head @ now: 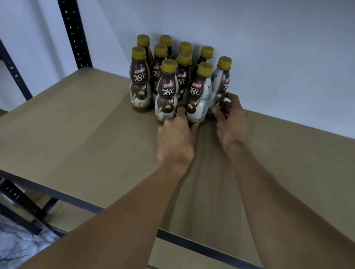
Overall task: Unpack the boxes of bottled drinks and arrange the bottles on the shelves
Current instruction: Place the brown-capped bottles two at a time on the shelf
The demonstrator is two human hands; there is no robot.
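Ten bottles (176, 78) with yellow caps and brown-and-white labels, upright in a tight cluster at upper centre of the frame. All on the brown shelf (67, 127), at its far edge, close against the pale wall (280, 46).

Left hand (176, 143) reaching in from bottom centre, back of the hand upward, at the front of the cluster. One of its fingers (181, 111) pushed up between the two front bottles, thumb lower and to the right, the pair pinching the base of the white-sided bottle (197, 100) at front right. Remaining fingers hidden under the hand; impossible to tell how curled.

Right hand (232, 122) just right of the cluster, curled round the lower part of the rightmost bottle (221, 80), thumb at the near side, fingers wrapped behind. Both bottles upright, bases on or very near the board, touching their neighbours.

Dark perforated post (68, 10) slanting through the upper left. Dark metal rail (211, 249) along the shelf's near edge, a lower shelf (185, 261) beneath. Crumpled greyish plastic (1, 243) at lower left, blurred.
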